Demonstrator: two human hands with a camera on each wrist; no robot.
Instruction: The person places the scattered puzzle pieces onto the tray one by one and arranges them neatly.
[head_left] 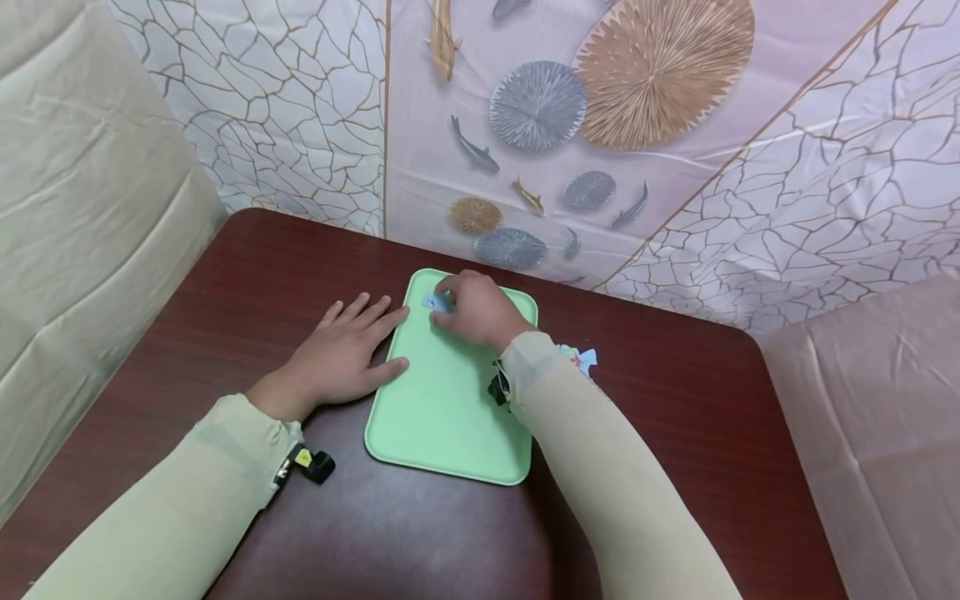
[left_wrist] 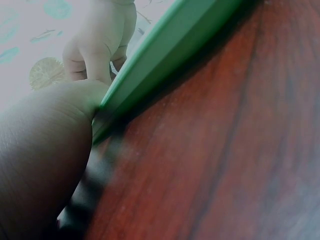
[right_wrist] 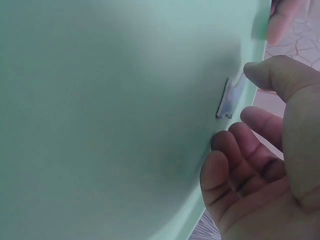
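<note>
A pale green tray [head_left: 442, 400] lies on the table. Near its far left corner is a small light-blue jigsaw puzzle piece [head_left: 435, 302], flat on the tray surface. My right hand [head_left: 483, 310] holds the piece by its edges, thumb on one side and index finger on the other. The right wrist view shows the piece [right_wrist: 231, 97] between the thumb tip and the curled fingers. My left hand [head_left: 341, 354] lies with fingers spread at the tray's left edge, its thumb and index fingertip over the rim.
Several colourful puzzle pieces [head_left: 581, 358] lie in a pile right of the tray, partly hidden by my right sleeve. The dark red-brown wooden table [head_left: 675, 400] meets a patterned cloth backdrop [head_left: 300, 108] behind, with pale fabric at both sides.
</note>
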